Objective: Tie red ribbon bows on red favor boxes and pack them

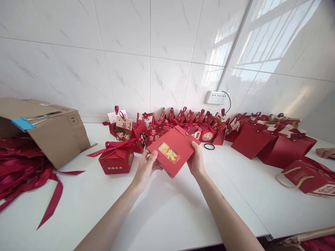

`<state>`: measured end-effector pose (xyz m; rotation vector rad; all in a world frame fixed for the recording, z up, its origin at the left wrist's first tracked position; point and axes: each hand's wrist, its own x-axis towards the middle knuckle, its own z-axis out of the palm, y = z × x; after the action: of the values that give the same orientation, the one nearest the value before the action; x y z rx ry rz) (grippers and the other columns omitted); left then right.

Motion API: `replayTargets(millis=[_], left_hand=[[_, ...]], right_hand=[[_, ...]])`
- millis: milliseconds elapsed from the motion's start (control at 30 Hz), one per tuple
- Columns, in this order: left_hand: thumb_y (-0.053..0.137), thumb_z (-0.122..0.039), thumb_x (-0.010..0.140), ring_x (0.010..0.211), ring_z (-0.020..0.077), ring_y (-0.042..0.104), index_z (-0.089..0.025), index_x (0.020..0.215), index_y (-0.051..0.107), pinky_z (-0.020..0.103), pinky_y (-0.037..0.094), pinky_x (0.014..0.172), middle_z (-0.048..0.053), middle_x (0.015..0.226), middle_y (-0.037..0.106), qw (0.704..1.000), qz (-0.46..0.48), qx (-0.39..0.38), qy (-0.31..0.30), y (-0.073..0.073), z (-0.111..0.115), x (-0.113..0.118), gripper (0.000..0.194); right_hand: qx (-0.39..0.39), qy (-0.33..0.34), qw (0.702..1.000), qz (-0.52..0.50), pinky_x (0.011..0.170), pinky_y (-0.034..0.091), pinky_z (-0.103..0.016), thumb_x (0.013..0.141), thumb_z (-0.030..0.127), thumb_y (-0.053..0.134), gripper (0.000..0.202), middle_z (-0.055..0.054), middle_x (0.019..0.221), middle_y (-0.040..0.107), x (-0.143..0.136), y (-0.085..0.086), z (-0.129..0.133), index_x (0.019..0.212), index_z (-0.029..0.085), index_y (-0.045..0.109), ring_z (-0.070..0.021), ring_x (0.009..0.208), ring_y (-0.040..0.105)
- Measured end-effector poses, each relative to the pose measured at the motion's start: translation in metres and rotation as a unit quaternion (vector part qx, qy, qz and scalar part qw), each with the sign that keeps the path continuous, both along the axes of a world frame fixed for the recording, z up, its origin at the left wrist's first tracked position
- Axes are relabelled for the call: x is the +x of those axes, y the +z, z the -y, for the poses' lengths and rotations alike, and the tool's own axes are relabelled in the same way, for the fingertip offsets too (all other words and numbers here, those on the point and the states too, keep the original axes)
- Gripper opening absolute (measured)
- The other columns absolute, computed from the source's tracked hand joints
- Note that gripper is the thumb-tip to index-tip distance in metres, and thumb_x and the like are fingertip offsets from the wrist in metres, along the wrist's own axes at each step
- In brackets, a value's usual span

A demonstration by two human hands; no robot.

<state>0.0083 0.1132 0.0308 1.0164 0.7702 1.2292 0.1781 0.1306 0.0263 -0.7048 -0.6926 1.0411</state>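
Observation:
A red gift box (pixel 180 144) with a clear oval window and gold lettering is held tilted above the table, between both hands. My left hand (pixel 147 166) grips its lower left corner, thumb on the front face. On the opposite edge my right hand (pixel 195 158) is closed, with the thumb near the top right corner. A dark red ribbon loop (pixel 192 130) shows at the box's top. To the left of my left hand, a red ribbon-tied box (pixel 116 164) with gold characters stands on the white table (pixel 167 216).
Several small red boxes (pixel 183 116) line the tiled wall. Larger red bags (pixel 280 150) stand at right, near a box with rope handles (pixel 300 176). A cardboard box (pixel 60 136) spills red ribbons (pixel 26 170) at left. Another person's hand (pixel 326 152) shows at the right edge.

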Motion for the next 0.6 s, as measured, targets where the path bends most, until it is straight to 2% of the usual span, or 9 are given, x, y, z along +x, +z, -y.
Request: replayTargets(millis=[233, 367, 467, 533, 600], left_hand=[[0.071, -0.044, 0.068, 0.106, 0.0249, 0.059, -0.017, 0.108, 0.045, 0.035, 0.054, 0.08, 0.011, 0.117, 0.058, 0.999, 0.007, 0.022, -0.044, -0.001, 0.004, 0.004, 0.055], [0.071, -0.043, 0.069, 0.103, 0.024, 0.061, -0.02, 0.107, 0.041, 0.039, 0.053, 0.084, 0.01, 0.115, 0.059, 0.994, 0.02, 0.03, -0.099, -0.005, 0.005, 0.004, 0.053], [0.077, -0.049, 0.061, 0.093, 0.0214, 0.064, -0.022, 0.107, 0.04, 0.037, 0.055, 0.08, 0.008, 0.112, 0.06, 0.993, 0.033, 0.048, -0.102, -0.005, 0.005, 0.005, 0.065], [0.08, -0.05, 0.055, 0.083, 0.0193, 0.066, -0.023, 0.109, 0.041, 0.035, 0.057, 0.073, 0.006, 0.109, 0.06, 0.993, 0.013, 0.065, -0.101, -0.005, 0.006, 0.007, 0.071], [0.078, -0.046, 0.06, 0.076, 0.0186, 0.067, -0.022, 0.11, 0.045, 0.033, 0.056, 0.068, 0.005, 0.104, 0.061, 0.989, -0.035, 0.077, -0.124, -0.005, 0.007, 0.008, 0.064]], right_hand=[[0.036, -0.047, 0.998, -0.019, 0.071, 0.052, -0.034, 0.07, 0.051, 0.064, 0.039, -0.004, 0.092, 0.068, 0.002, 0.004, 0.004, 0.092, 0.018, 0.062, -0.0213, 0.082, 0.064], [0.035, -0.043, 0.998, -0.041, 0.076, 0.053, -0.037, 0.07, 0.057, 0.061, 0.048, -0.005, 0.097, 0.068, 0.005, 0.01, 0.008, 0.098, 0.018, 0.062, -0.0234, 0.087, 0.064], [0.003, -0.045, 0.997, -0.068, 0.074, 0.054, -0.036, 0.071, 0.053, 0.062, 0.042, -0.004, 0.09, 0.069, 0.009, 0.012, 0.008, 0.096, 0.019, 0.062, -0.0225, 0.082, 0.065], [-0.052, 0.011, 0.994, -0.099, 0.068, 0.055, -0.036, 0.073, 0.048, 0.06, 0.035, -0.004, 0.082, 0.069, 0.01, 0.011, 0.006, 0.09, 0.018, 0.062, -0.022, 0.074, 0.065], [-0.079, 0.095, 0.986, -0.116, 0.061, 0.056, -0.036, 0.077, 0.043, 0.056, 0.029, -0.005, 0.077, 0.069, 0.009, 0.008, 0.002, 0.087, 0.016, 0.063, -0.0221, 0.068, 0.065]])
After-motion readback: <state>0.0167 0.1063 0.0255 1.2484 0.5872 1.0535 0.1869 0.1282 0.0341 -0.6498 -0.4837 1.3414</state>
